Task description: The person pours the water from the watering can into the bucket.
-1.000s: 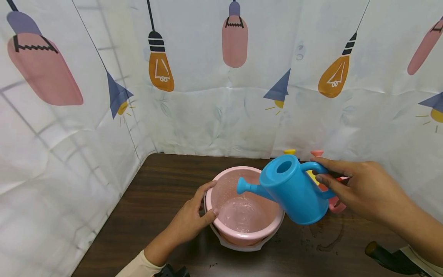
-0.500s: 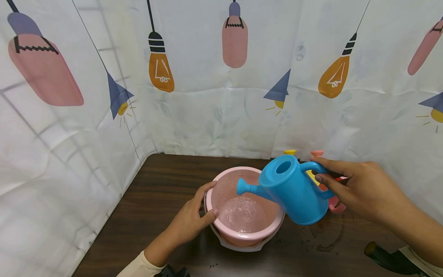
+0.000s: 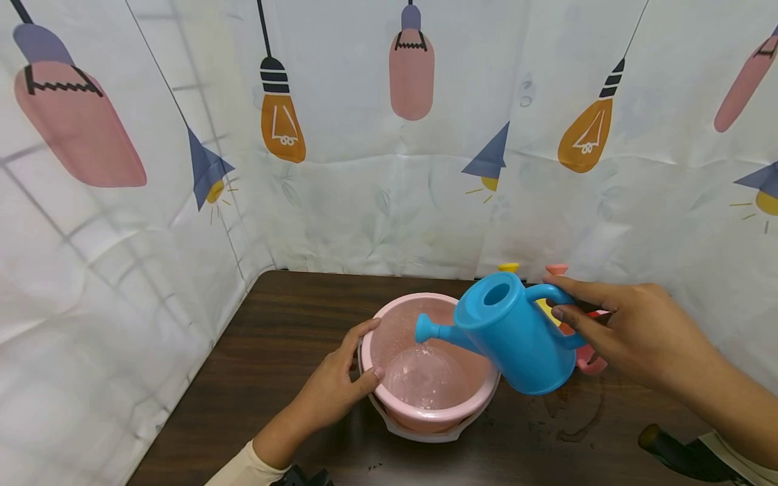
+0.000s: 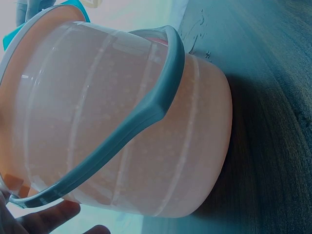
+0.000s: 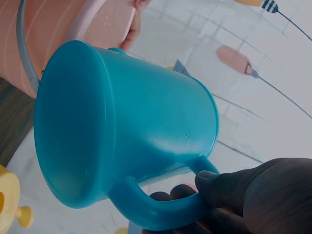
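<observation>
A pink bucket with a white handle stands on the dark wooden table and holds water. My left hand grips its left rim, thumb over the edge. My right hand holds a blue watering can by its handle, tilted so the spout hangs over the bucket. In the right wrist view the can's base fills the frame, with the bucket beyond it.
Yellow and pink toy pieces lie behind the can near the curtain. A lightbulb-print curtain walls the table on the back and left. Wet marks show on the table at right. A dark object sits at the bottom right.
The can and both hands have hardly moved. The water surface in the bucket ripples and its pool looks a little wider than a second ago.
</observation>
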Tool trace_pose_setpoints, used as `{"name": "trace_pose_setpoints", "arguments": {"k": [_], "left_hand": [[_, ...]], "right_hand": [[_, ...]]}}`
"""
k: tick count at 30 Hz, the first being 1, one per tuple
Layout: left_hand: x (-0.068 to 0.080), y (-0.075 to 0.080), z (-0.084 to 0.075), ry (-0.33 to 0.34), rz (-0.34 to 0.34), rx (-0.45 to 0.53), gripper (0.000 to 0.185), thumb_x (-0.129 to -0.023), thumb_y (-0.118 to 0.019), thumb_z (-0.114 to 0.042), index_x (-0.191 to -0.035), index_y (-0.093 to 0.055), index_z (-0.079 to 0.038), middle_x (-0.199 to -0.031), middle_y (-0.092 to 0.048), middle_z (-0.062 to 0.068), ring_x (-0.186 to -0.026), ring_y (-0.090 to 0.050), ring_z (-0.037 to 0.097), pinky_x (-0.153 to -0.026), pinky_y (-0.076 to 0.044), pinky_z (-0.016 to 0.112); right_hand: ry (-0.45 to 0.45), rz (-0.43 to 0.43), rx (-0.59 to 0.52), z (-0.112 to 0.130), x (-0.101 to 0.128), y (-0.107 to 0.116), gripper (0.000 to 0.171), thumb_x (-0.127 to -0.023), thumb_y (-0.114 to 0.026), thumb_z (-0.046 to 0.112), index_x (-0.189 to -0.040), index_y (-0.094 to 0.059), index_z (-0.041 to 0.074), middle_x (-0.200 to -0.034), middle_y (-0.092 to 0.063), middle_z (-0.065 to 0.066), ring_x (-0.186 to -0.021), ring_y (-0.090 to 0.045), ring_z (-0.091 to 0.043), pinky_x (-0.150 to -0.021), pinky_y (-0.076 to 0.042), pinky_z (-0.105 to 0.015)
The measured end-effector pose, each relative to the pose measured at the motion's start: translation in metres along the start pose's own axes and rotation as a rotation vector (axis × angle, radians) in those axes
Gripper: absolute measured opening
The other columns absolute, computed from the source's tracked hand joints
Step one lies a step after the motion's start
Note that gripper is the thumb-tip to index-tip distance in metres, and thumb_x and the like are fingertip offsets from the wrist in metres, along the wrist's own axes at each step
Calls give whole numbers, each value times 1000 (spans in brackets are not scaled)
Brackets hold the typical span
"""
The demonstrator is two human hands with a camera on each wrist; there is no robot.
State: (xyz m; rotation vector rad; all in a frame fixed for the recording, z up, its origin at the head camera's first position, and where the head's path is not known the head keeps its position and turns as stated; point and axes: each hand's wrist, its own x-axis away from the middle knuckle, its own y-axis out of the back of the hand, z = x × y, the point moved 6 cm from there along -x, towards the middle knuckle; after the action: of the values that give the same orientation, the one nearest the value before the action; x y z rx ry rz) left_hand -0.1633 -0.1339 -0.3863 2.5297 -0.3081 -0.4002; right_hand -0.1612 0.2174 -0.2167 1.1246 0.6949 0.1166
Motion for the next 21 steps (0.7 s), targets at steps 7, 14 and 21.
{"name": "trace_pose_setpoints", "arguments": {"k": [7, 14, 21], "left_hand": [[0, 0, 0, -27, 2, -22, 69, -96, -63, -37, -158, -31, -33, -142, -55, 16, -109, -68, 26, -86, -54, 41], [0, 1, -1, -2, 0, -3, 70, -96, -64, -37, -157, -31, -36, -143, -55, 14, -110, -68, 25, -86, -54, 40], [0, 0, -1, -3, 0, 0, 70, -96, -64, -37, -157, -31, -36, -142, -55, 13, -109, -68, 24, -86, -54, 39]], "right_hand": [[-8, -11, 12, 0, 0, 0, 51, -82, -85, 9, -131, -70, 3, -81, -73, -1, -59, -63, -1, -46, -47, -23], [-18, -4, 8, -1, 0, 0, 50, -83, -85, 10, -131, -70, 3, -85, -74, -6, -55, -59, 4, -46, -47, -23], [-14, 2, -4, 0, 0, -1, 51, -83, -84, 9, -132, -69, 3, -87, -74, -8, -53, -57, 8, -46, -47, -22]]}}
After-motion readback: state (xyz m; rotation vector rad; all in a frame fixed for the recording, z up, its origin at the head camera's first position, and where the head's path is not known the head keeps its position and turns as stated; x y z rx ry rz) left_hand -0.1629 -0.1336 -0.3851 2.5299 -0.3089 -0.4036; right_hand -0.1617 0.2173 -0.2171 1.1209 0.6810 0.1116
